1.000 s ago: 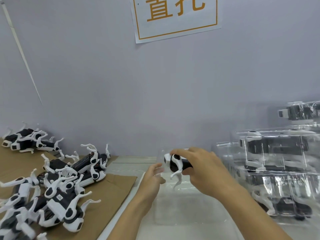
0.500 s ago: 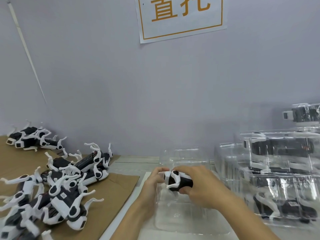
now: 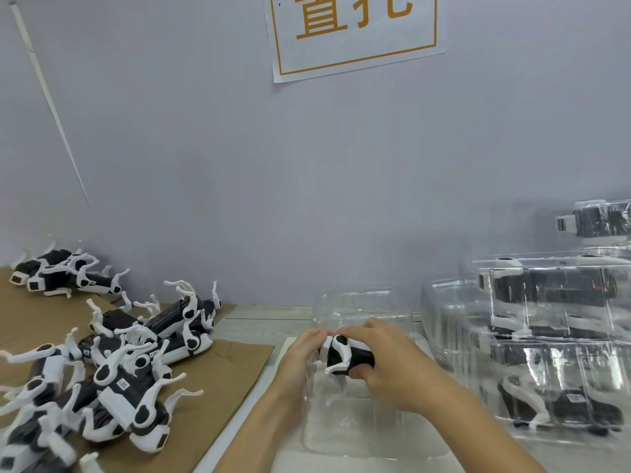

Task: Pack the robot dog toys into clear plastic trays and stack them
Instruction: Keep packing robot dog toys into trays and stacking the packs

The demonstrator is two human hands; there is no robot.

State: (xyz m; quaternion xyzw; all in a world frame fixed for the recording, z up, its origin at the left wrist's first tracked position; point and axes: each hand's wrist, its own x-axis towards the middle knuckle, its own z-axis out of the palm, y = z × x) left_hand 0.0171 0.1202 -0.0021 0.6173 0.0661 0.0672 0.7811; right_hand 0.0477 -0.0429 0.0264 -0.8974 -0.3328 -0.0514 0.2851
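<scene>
the robot dog toy (image 3: 346, 357) has dropped from a second ago into the clear tray (image 3: 355, 418); right hand (image 3: 392, 367) grips it, left hand (image 3: 300, 356) pinches its front; seating looks imminent

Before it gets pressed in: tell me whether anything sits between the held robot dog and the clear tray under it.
Nothing visible does. The right hand holds the robot dog toy directly over the open clear tray, the left hand at the tray's left edge. The cavity below looks empty, though glare hides detail.
</scene>
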